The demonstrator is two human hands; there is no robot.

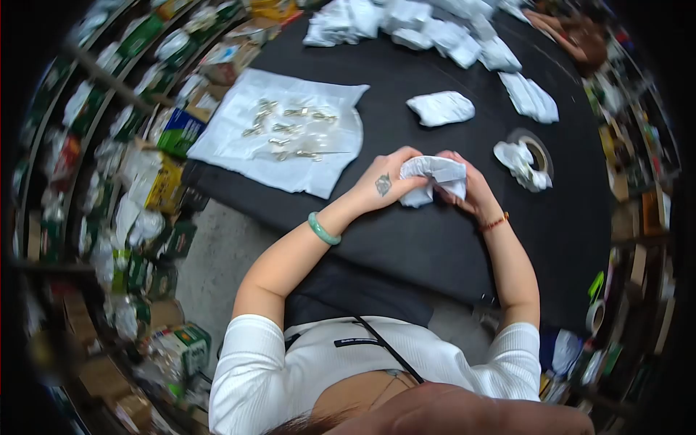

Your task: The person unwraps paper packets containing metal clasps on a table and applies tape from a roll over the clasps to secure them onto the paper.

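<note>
Over the near part of the black table (377,235), the left hand (386,178) and right hand (475,191) are half-curled, gripping one folded white packet (453,171) between them! Just beyond, one tape roll (542,155) sits right with one crumpled wrapper (515,161) against it, while one white sheet (232,138) bears small shiny pieces (287,128), too blurred to count. Farther out: two loose packets (442,109), an overlapping heap (417,25), and one other person (580,43).

Crinkled, matt white wrapping (441,107) rests on smooth, matt black cloth (406,239).
</note>
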